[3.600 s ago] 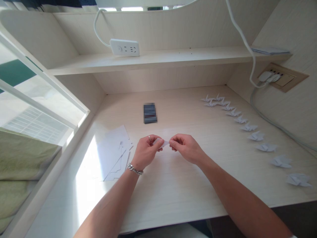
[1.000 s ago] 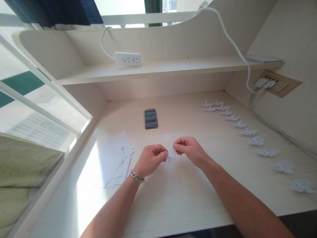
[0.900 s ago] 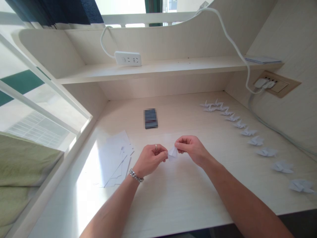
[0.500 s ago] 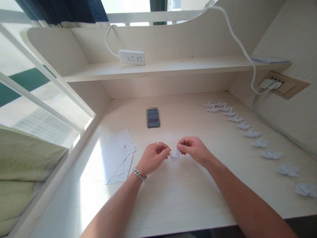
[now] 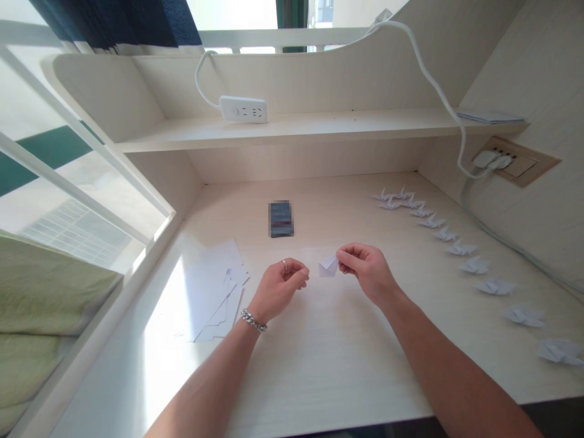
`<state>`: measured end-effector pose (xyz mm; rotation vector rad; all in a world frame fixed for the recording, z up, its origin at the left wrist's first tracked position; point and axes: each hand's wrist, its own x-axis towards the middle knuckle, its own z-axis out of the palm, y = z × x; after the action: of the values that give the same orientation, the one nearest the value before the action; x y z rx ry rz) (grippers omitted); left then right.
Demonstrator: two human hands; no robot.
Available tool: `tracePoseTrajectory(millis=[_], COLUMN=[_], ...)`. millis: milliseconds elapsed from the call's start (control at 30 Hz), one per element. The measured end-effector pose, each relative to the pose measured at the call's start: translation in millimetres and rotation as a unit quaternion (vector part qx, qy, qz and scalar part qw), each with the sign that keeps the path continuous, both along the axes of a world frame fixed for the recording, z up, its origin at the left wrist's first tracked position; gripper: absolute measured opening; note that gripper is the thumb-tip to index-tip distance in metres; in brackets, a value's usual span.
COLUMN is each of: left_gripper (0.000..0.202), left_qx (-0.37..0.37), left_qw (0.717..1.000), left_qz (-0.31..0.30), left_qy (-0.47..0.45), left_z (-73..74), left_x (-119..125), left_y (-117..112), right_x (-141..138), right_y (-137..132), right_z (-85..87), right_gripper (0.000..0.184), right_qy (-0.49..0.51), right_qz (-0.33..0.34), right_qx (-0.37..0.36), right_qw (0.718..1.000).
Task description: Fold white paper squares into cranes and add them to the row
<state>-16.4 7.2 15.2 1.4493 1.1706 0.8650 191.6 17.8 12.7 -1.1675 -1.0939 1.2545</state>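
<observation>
Bright at its left side, a pale desk [image 5: 283, 371] is stretching beneath a person's two bare hands. Near the middle, the right hand [image 5: 366, 271] is pinching a small folded white paper [image 5: 327, 267] by its right edge between thumb and fingers; whether the paper is touching the desktop, the view is not making clear. Just beside it, the left hand [image 5: 277, 289], wearing a ring [image 5: 285, 266], is curling loosely, its narrow grip holding nothing visible and its fingertips resting apart from the paper. White sheets [image 5: 207, 283] are lying to the left, near a chain bracelet [image 5: 253, 320]. Beyond the hands, a dark, pixelated rectangular object [image 5: 281, 219] is resting on the desk. Folded paper cranes [image 5: 460, 249] are lining the right side, while a white power strip [image 5: 243, 109] is sitting on a shelf [image 5: 319, 126] above.
</observation>
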Motion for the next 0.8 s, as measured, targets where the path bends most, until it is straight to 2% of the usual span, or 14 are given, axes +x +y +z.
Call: tracePoseTrajectory(millis=[133,267,500,700,800], left_gripper=[0.03,0.029,0.022,0.024,0.025], left_qx=[-0.018,0.026,0.093,0.085,0.072], left_qw=[0.998,0.996,0.988,0.988,0.99], left_qz=[0.024,0.081,0.021,0.062,0.088], left_qy=[-0.057,-0.032,0.126,0.113,0.087], left_z=[-6.9,-11.9,-6.0,-4.9,-4.0], left_x=[8,7,9,-1,-6], left_y=[0,1,-6,0,4], right_x=[-20,-25,-23,-7,-2], right_y=[-5,-8,-14,-8,-5], right_z=[-10.0,-12.2,-0.4,1.8,-0.2], right_gripper=[0.025,0.019,0.016,0.014,0.013], right_qy=[-0.022,-0.09,-0.243,-0.263,-0.24], right_qz=[0.023,0.072,0.146,0.169,0.153], right_qx=[0.014,0.021,0.045,0.021,0.009], right_qw=[0.999,0.993,0.958,0.95,0.959])
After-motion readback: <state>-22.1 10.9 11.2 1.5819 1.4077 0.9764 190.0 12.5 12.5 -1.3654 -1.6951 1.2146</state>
